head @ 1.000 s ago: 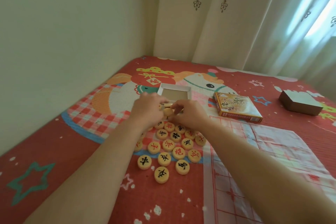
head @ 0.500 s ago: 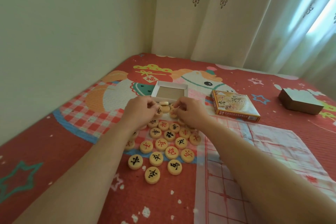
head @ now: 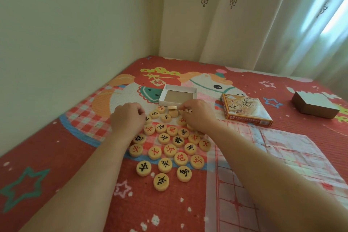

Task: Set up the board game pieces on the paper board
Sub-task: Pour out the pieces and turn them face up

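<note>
Several round wooden game pieces (head: 170, 149) with red or black characters lie in a loose pile on the red bedspread. The paper board (head: 273, 156), a pale sheet with a red grid, lies to the right of the pile with no pieces on it. My left hand (head: 128, 118) hovers over the pile's far left edge with its fingers curled down; whether it holds a piece is hidden. My right hand (head: 199, 117) is at the pile's far right and pinches a small piece at its fingertips. Two blank-sided pieces (head: 172, 110) lie between the hands.
An open white box tray (head: 178, 88) stands just beyond the pile. The printed game box lid (head: 246, 111) lies right of it. A brown box (head: 316, 107) sits at the far right. A wall and curtains close off the bed's left and far sides.
My hands, close together over one piece a second ago, have moved apart. The left hand has drawn back to the left, and the right hand stays near the tray.
</note>
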Available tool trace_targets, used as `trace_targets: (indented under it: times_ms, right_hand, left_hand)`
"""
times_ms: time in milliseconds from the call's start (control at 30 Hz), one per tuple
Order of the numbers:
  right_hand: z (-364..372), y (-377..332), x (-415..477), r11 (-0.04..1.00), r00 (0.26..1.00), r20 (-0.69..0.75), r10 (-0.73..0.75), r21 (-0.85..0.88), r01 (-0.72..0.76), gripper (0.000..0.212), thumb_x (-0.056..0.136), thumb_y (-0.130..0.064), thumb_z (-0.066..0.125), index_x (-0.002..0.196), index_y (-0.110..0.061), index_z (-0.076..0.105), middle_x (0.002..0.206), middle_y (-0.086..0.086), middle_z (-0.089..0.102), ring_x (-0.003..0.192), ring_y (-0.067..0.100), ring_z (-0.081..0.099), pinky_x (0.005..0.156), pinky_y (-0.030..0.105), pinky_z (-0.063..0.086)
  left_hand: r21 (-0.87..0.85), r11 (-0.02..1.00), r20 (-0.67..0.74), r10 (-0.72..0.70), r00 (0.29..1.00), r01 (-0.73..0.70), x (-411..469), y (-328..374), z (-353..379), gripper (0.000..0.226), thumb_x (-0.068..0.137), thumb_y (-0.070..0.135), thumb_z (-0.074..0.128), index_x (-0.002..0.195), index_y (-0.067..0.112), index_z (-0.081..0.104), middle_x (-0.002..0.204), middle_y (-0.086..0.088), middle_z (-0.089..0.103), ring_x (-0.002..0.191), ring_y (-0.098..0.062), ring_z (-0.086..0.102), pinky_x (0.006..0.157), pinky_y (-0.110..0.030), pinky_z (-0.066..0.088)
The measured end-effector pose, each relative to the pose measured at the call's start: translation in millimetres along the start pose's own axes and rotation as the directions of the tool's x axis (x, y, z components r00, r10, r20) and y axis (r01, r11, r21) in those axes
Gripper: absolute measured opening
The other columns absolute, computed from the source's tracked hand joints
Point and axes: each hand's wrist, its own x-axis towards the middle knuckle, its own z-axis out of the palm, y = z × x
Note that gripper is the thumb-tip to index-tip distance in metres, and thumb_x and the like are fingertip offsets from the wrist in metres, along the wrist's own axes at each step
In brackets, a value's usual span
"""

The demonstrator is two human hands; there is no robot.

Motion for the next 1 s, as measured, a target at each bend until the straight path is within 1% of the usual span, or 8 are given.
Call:
trace_targets:
  times_ms: [100,200,300,433,567,700,867,1000]
  right_hand:
    - [9,-5,5,1.0,0.999,0.038,-0.022,-0.018,0.023,0.029,0.089,-0.016,0.048,0.111,-0.02,0.066,0.118,0.001,0.06,0.111,0.02,0.049,0.086,0.03,0.042]
    - [14,-7,8,0.992,0.998,0.032,-0.06,-0.11,0.063,0.029,0.091,-0.02,0.046,0.113,-0.021,0.065,0.11,0.005,0.059,0.108,0.023,0.047,0.079,0.029,0.039]
    - [12,-9,8,0.979,0.993,0.089,-0.074,-0.181,0.089,0.033,0.093,-0.023,0.042,0.119,-0.022,0.062,0.109,0.008,0.055,0.108,0.026,0.044,0.083,0.033,0.041]
    - [10,-13,8,0.988,0.994,0.103,-0.038,-0.142,0.053,0.031,0.09,-0.021,0.043,0.113,-0.018,0.064,0.112,0.009,0.054,0.11,0.027,0.042,0.086,0.035,0.041]
    - [12,-15,5,0.998,0.999,0.045,-0.015,-0.063,0.017,0.027,0.085,-0.017,0.048,0.101,-0.017,0.07,0.107,0.004,0.063,0.107,0.024,0.045,0.084,0.034,0.045]
    - [15,-14,3,0.996,1.0,0.008,-0.025,-0.089,0.026,0.022,0.085,-0.027,0.054,0.092,-0.019,0.073,0.09,0.004,0.068,0.101,0.021,0.049,0.079,0.034,0.049]
    - [12,-12,0,0.998,1.0,-0.001,-0.026,-0.063,0.026,0.018,0.083,-0.034,0.061,0.087,-0.021,0.072,0.089,0.002,0.067,0.097,0.018,0.051,0.078,0.031,0.047]
    - [10,-9,-3,0.999,0.999,0.019,-0.046,0.005,0.046,0.02,0.086,-0.03,0.056,0.096,-0.02,0.07,0.096,0.002,0.069,0.093,0.02,0.059,0.078,0.033,0.049]
  left_hand:
    - [-0.029,0.988,-0.014,0.154,0.988,-0.154,0,13,6,0.018,0.087,0.016,0.057,0.1,0.016,0.07,0.1,-0.004,0.066,0.096,-0.022,0.056,0.077,-0.034,0.047]
    - [0.0,0.957,0.067,0.289,0.955,-0.289,6,31,14,0.026,0.091,0.017,0.051,0.111,0.019,0.067,0.107,-0.007,0.062,0.105,-0.025,0.051,0.08,-0.035,0.043]
    - [0.016,0.948,0.177,0.311,0.934,-0.318,17,44,21,0.034,0.093,0.017,0.046,0.123,0.024,0.061,0.115,-0.009,0.056,0.112,-0.027,0.047,0.088,-0.039,0.044]
    - [0.063,0.953,0.244,0.274,0.93,-0.297,25,52,27,0.033,0.091,0.021,0.048,0.12,0.024,0.061,0.117,-0.011,0.055,0.11,-0.029,0.049,0.088,-0.039,0.046]
    - [0.085,0.962,0.21,0.238,0.948,-0.26,25,57,29,0.021,0.089,0.018,0.051,0.102,0.016,0.066,0.113,-0.009,0.056,0.101,-0.025,0.053,0.08,-0.034,0.045]
    - [0.045,0.972,0.184,0.221,0.958,-0.232,27,52,33,0.015,0.085,0.015,0.055,0.096,0.016,0.066,0.105,-0.006,0.064,0.095,-0.022,0.056,0.078,-0.034,0.048]
    - [0.107,0.964,0.23,0.215,0.949,-0.244,31,48,34,0.005,0.083,0.019,0.06,0.084,0.024,0.057,0.104,-0.006,0.059,0.102,-0.024,0.054,0.075,-0.029,0.039]
    - [0.115,0.936,0.17,0.312,0.935,-0.333,32,50,35,0.015,0.086,0.022,0.053,0.096,0.019,0.064,0.095,-0.005,0.064,0.097,-0.023,0.053,0.071,-0.03,0.04]
